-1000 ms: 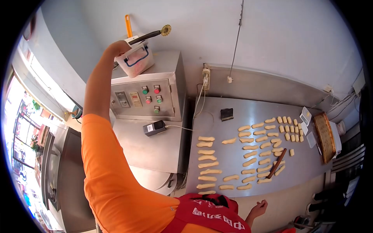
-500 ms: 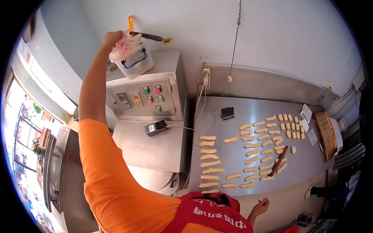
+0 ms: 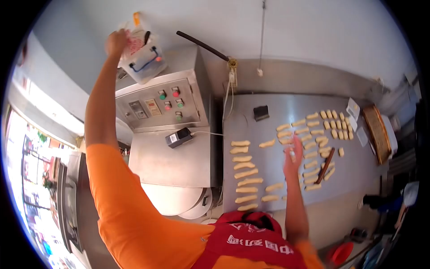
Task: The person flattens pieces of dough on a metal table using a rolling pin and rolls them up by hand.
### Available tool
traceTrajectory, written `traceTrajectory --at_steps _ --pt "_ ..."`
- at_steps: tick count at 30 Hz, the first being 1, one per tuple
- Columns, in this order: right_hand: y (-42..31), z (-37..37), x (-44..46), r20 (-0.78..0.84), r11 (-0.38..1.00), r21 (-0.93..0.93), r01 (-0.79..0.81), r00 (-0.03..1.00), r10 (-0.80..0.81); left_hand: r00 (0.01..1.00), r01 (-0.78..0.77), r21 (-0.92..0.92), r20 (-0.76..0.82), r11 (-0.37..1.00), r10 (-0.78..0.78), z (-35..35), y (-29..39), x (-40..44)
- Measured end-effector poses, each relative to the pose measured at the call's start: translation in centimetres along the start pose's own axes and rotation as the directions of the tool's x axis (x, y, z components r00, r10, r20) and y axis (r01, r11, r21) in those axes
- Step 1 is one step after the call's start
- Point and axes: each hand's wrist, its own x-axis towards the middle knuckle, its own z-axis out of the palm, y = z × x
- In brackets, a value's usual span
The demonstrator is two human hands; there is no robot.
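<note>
At the upper left, my left hand [image 3: 117,42] is closed on a crumpled clear plastic bag [image 3: 133,44] with pink print, at the mouth of a clear plastic box [image 3: 148,65] with a blue handle. A dark-handled tool with a brass toothed wheel [image 3: 204,45] is to the right of the box, in front of the wall, with no hand on it. Over the metal table [image 3: 264,166], my right hand [image 3: 293,154] has its fingers apart and holds nothing. Short dough strips [image 3: 249,181] lie in columns around and under it.
The box sits on a steel control cabinet [image 3: 156,107] with red and green buttons. A black adapter [image 3: 178,137] is below. The table also holds a dark scraper [image 3: 260,113], a brown rolling pin [image 3: 325,166] and a wooden tray [image 3: 377,134]. A person's dark-clad leg [image 3: 378,201] shows at right.
The wheel tool has left the box and moved right and down. My right hand has risen from the table's front edge to over the dough. My left hand has shifted up and left with the bag.
</note>
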Motion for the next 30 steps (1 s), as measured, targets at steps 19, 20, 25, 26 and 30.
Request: traceTrajectory --at_steps 19,20,25,26,30 --pt "28.3 8.2 25.7 0.051 0.379 -0.917 -0.125 0.906 0.421 0.942 -0.331 -0.34 -0.066 0.88 0.329 -12.3 -0.3 -27.0" --pt "28.8 6.4 25.6 -0.034 0.223 -0.968 -0.116 0.939 0.341 0.947 -0.302 -0.351 -0.002 0.886 0.322 -11.3 0.9 -28.8" --pt "32.7 -1.9 26.6 0.073 0.024 -0.997 0.071 0.863 0.499 0.931 -0.225 -0.391 0.185 0.893 0.316 -7.7 6.2 -33.6" --pt "33.4 -2.2 26.2 0.076 0.08 -0.996 0.042 0.867 0.493 0.923 -0.222 -0.406 0.204 0.887 0.325 -7.4 7.0 -33.8" --pt "33.1 -2.7 25.1 0.123 0.137 -0.987 0.081 0.933 0.338 0.901 -0.257 -0.465 0.201 0.847 0.384 -6.8 10.3 -35.2"
